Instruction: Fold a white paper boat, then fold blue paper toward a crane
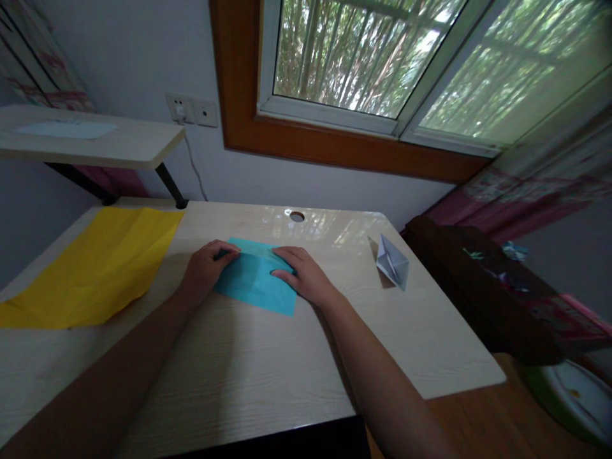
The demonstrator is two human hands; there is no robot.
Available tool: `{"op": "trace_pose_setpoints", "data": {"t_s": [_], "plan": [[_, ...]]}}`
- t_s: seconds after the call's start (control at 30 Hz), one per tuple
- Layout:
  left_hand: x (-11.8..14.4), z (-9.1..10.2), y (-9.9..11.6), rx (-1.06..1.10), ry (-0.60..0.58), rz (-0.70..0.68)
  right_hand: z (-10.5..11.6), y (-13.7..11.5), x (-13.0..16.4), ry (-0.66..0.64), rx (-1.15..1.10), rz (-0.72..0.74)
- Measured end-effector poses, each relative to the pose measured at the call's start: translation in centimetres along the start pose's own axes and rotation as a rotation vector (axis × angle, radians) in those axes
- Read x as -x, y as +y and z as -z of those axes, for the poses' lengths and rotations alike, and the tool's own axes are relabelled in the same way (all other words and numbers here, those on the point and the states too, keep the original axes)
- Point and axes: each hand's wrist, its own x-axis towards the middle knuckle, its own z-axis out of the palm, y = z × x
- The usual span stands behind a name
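A sheet of light-blue paper (261,280) lies on the desk in front of me, with a crease or folded strip along its far side. At its far left corner, my left hand (209,264) is closed, thumb and forefinger pinching the paper's edge. My right hand (303,271) grips the far right part of the same sheet, fingers over the far edge and thumb bent on the surface nearer me. Both hands touch the paper, and some fingertips are hidden.
Yellow paper (105,268) covers the desk's left side, below a raised shelf (90,140). A folded white paper piece (392,262) stands at the right. The desk (296,376) has a cable hole (297,217) at the back, near the window wall. Something black (287,440) shows at the near edge.
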Motion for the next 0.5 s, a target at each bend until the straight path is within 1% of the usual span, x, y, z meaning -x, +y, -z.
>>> {"op": "trace_pose_setpoints", "data": {"t_s": [0.23, 0.33, 0.5], "plan": [[0.00, 0.29, 0.70, -0.011, 0.031, 0.054, 0.09, 0.46, 0.30, 0.034, 0.136, -0.060], [-0.08, 0.26, 0.76, 0.012, 0.023, 0.071, -0.03, 0.39, 0.21, 0.031, 0.118, -0.036], [-0.02, -0.01, 0.74, 0.087, 0.013, 0.068, -0.18, -0.19, -0.15, 0.051, 0.024, 0.027]]}}
